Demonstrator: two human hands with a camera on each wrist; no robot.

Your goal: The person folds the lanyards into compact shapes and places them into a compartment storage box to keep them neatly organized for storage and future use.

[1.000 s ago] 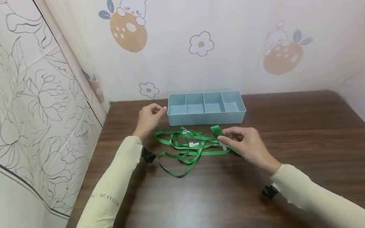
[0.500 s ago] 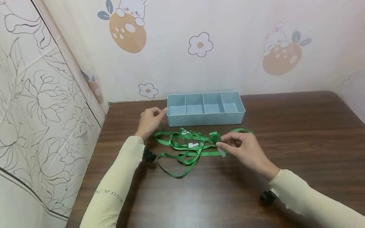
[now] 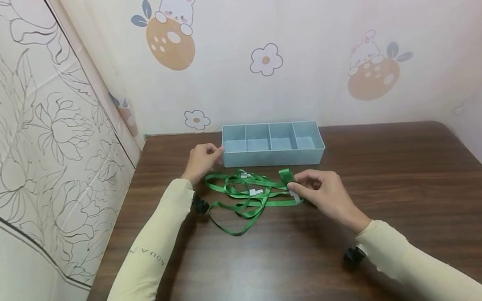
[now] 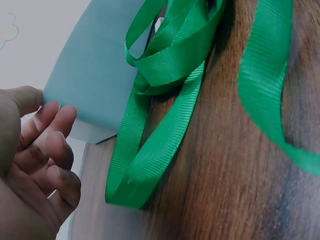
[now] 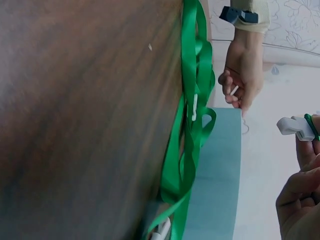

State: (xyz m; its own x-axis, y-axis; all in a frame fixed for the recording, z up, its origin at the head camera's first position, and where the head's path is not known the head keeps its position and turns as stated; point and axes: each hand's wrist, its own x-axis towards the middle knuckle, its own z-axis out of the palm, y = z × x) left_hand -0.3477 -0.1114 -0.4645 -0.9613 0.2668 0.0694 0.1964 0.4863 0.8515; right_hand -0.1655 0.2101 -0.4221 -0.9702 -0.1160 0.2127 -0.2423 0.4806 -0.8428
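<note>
In the head view, my left hand is at the left end of a pale blue divided box. Its thumb and fingertips pinch the rim at the near corner, as the left wrist view also shows. My right hand pinches a green ribbon lanyard by its end, raised in front of the box. Its white plastic clip sticks out past the fingers in the right wrist view. More green lanyards lie tangled on the table before the box, with a white clip among them.
The dark wood table carries the box near its back edge. Behind it hangs a pale backdrop printed with rabbits and flowers. A white flower-line curtain closes off the left side.
My right hand dips slightly, then rises again with the lanyard. The ribbon loop seen beyond that hand half a second ago no longer shows there. My left hand shifts slightly at the box corner.
</note>
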